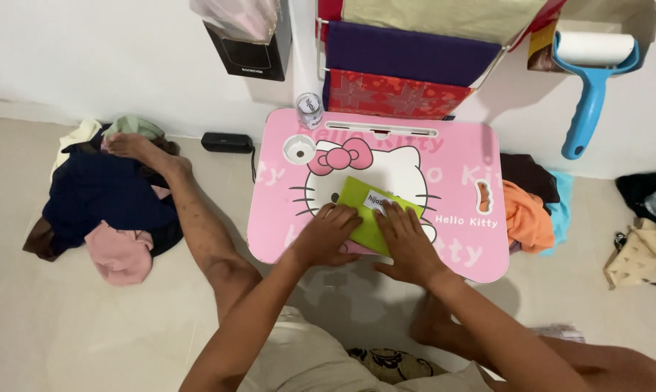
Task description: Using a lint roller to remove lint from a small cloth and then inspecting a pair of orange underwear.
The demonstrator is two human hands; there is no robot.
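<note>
A flat lime-green package (364,218) lies tilted near the middle of a small pink counter (458,181) printed with a cartoon cat face. A small white rectangular label (376,201) sits on the package's upper part. The left hand (328,234) lies flat on the package's left edge, fingers spread and pressing down. The right hand (408,239) lies flat over its lower right part, fingers together. At the counter's far edge stands a small clear jar (310,109). A black box (251,51) leans on the wall, and a blue-handled lint roller (591,72) hangs to the right.
</note>
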